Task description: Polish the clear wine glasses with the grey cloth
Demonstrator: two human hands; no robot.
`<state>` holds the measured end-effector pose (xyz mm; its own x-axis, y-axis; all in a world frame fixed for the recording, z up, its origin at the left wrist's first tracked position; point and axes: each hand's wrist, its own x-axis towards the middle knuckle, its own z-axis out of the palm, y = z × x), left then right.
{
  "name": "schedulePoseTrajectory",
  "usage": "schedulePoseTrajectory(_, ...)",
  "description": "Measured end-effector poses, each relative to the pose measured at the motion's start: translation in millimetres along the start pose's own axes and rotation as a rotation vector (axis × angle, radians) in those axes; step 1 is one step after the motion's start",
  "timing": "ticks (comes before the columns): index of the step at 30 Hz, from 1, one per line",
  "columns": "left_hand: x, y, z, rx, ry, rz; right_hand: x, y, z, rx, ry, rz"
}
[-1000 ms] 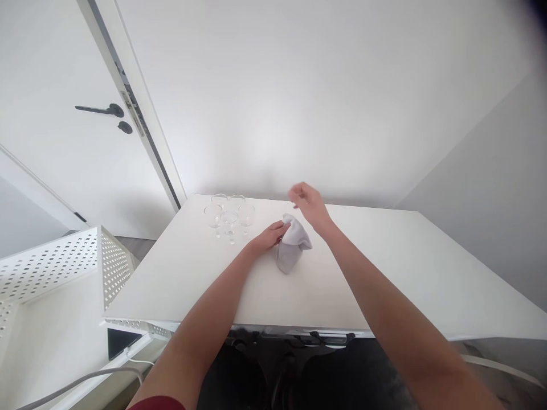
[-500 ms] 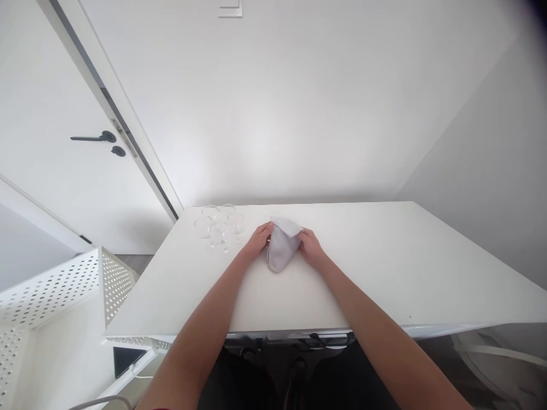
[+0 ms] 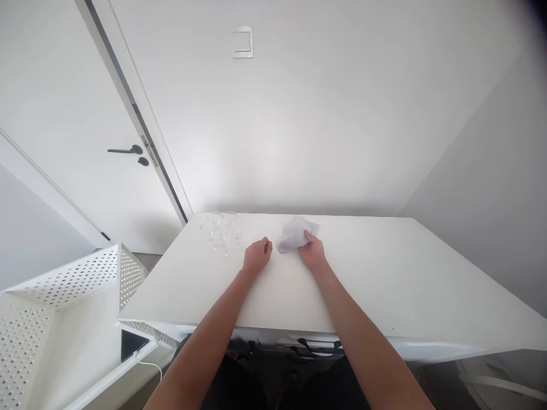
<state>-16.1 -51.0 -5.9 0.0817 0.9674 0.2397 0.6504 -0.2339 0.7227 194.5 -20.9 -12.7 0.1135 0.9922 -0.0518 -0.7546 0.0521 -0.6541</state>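
— In the middle of the frame, on the white bench (image 3: 367,285), what is the right hand (image 3: 313,251) doing?

— Its fingers are closed on the near edge of a pale grey cloth (image 3: 294,234), pinching it against the benchtop. The cloth sits just above the hand, towards the wall.

— Why is the cloth so bunched?

— Probably because it is gripped from one side only: the fabric gathers into soft folds and a loose corner sticks out at upper right. It looks thin, matte and limp, and nearly as pale as the bench.

— And the left hand (image 3: 257,255)?

— It is curled into a loose fist and holds nothing. It rests on the bench just left of the cloth and does not touch it.

— What is further left?

— A tight cluster of small clear stemmed glasses (image 3: 220,229) stands upright near the bench's far left corner, close to the left hand but apart from it. Grouped so, they seem to be kept out of the hands' way.
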Motion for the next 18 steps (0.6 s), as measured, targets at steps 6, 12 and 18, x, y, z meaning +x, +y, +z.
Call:
schedulePoseTrajectory(6, -32, 1, -1, -0.172, 0.361, -0.203, 2, 3, -3, -0.022, -0.013, 0.028)
schedulePoseTrajectory(12, -31, -7, -6, -0.268, 0.432, -0.412, 4, 6, -6, -0.041, -0.014, 0.046)
schedulePoseTrajectory(18, -30, -8, -5, -0.270, 0.455, -0.439, 0, 4, -1, -0.096, -0.027, 0.092)
